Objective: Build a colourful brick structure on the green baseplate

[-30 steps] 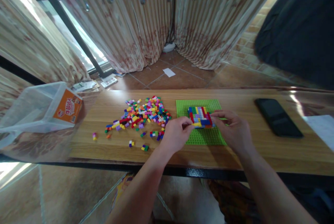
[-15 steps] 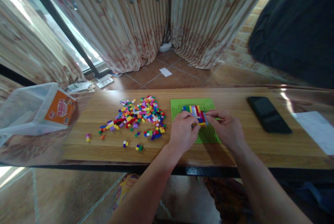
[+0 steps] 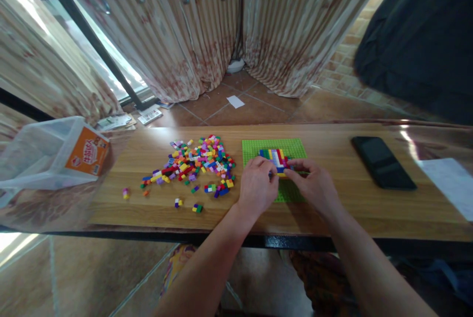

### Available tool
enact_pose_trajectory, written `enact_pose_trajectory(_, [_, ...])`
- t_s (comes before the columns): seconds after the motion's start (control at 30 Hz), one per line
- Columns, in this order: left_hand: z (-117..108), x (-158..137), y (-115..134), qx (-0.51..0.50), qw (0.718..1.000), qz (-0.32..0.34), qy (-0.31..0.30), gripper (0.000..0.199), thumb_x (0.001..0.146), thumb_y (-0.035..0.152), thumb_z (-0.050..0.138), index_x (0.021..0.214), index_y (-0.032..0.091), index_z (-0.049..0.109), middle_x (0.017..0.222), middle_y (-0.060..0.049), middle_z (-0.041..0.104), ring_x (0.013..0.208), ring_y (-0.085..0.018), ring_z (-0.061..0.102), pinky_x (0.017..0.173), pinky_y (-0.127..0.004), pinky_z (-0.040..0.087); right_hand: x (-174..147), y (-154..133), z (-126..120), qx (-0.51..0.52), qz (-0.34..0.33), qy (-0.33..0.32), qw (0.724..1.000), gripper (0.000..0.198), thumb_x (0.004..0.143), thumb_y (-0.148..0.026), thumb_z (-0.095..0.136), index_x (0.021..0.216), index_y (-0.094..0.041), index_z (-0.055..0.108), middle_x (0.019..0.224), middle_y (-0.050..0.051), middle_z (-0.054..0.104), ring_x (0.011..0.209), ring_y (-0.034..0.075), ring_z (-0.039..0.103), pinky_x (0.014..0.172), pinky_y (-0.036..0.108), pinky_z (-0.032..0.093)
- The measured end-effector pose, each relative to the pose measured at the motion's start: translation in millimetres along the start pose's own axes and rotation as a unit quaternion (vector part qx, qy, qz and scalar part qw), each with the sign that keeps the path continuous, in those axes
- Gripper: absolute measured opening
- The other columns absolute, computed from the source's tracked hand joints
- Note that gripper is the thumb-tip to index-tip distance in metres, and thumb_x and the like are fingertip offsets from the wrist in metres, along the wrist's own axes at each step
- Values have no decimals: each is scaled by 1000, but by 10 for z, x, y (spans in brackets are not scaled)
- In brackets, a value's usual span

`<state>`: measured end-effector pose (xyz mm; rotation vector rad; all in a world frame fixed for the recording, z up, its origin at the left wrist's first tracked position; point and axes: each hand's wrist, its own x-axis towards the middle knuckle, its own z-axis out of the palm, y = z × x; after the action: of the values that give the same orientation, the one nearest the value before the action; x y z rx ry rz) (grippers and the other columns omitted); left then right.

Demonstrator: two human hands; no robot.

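A block of joined toy bricks point(image 3: 276, 157) in blue, green, yellow, white and red sits over the green baseplate point(image 3: 253, 146). My left hand point(image 3: 258, 179) is closed at the block's near left side, its fingertips against the bricks. From the right, my right hand point(image 3: 314, 179) pinches the block's right end between thumb and fingers. My hands cover the near left part and the right edge of the block. I cannot tell whether the block is pressed onto the baseplate or only rests there.
A loose heap of coloured bricks point(image 3: 201, 159) spreads left of the baseplate, with a few strays nearer the front edge. A clear plastic bin point(image 3: 44, 152) with an orange label stands at the far left. To the right lie a black phone point(image 3: 383, 162) and white paper point(image 3: 447, 179).
My right hand has shifted slightly left, and its fingers have closed in on the block's right end. My left hand stays at the left side, its fingers slightly more curled.
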<state>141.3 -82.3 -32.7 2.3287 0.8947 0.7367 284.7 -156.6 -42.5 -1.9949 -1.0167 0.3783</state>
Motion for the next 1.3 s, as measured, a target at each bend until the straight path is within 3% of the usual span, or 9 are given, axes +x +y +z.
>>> enact_pose_trajectory(0.2, [-13, -20, 10, -20, 1000, -10, -1, 6, 82, 15, 61, 87, 18, 63, 99, -7, 63, 98, -23, 57, 90, -38, 47, 4, 61, 34, 54, -2, -21, 998, 31, 75, -46, 66, 92, -20, 70, 85, 6, 73, 76, 21, 66, 74, 38, 50])
enact_pose_trajectory(0.5, [28, 15, 31, -56, 997, -42, 14, 10, 84, 13, 59, 76, 17, 62, 89, -5, 62, 86, -18, 59, 80, -31, 49, 29, 68, 37, 100, 6, -27, 995, 41, 70, -55, 71, 89, -19, 69, 82, 6, 72, 70, 19, 63, 71, 38, 51])
enact_pose_trajectory(0.73, [-11, -31, 37, -85, 996, -28, 22, 12, 88, 14, 55, 81, 17, 64, 91, -5, 63, 86, -16, 61, 81, -29, 49, 27, 36, -8, 147, 14, -34, 989, 35, 70, -50, 73, 87, -19, 71, 81, 4, 73, 71, 17, 64, 69, 34, 52])
enact_pose_trajectory(0.8, [-64, -33, 19, -98, 994, -29, 37, 12, 89, 17, 54, 86, 17, 66, 94, -6, 65, 87, -16, 61, 82, -29, 49, 53, 31, -52, 181, 39, 0, 983, 31, 73, -47, 71, 87, -19, 72, 82, 4, 73, 72, 16, 64, 67, 31, 52])
enact_pose_trajectory(0.97, [-285, 50, -117, -123, 985, -79, 90, 11, 86, 17, 57, 87, 16, 69, 90, -5, 67, 74, -13, 60, 74, -26, 49, 143, -44, -144, 252, 82, 152, 952, 20, 76, -40, 68, 78, -20, 71, 80, 3, 70, 65, 12, 59, 57, 25, 46])
enact_pose_trajectory(1.13, [-583, 116, -322, -154, 967, -118, 165, 13, 85, 19, 58, 87, 16, 70, 87, -4, 69, 73, -12, 60, 69, -23, 47, 52, -301, -61, 199, 26, 180, 963, 18, 79, -38, 66, 78, -21, 71, 74, 2, 68, 64, 14, 60, 60, 29, 49])
enact_pose_trajectory(1.23, [-771, 121, -462, -163, 948, -151, 229, 13, 84, 22, 59, 85, 16, 71, 82, -3, 70, 71, -12, 59, 67, -22, 46, -95, -456, 75, 145, -48, 136, 979, 15, 82, -35, 64, 81, -22, 70, 75, 2, 69, 69, 17, 63, 66, 32, 52])
enact_pose_trajectory(1.3, [-884, 115, -549, -193, 926, -185, 267, 14, 82, 24, 60, 83, 16, 71, 75, -1, 68, 66, -11, 57, 62, -21, 44, -204, -533, 185, 106, -125, 71, 984, 13, 85, -33, 62, 84, -23, 70, 81, 3, 71, 74, 18, 65, 71, 34, 53])
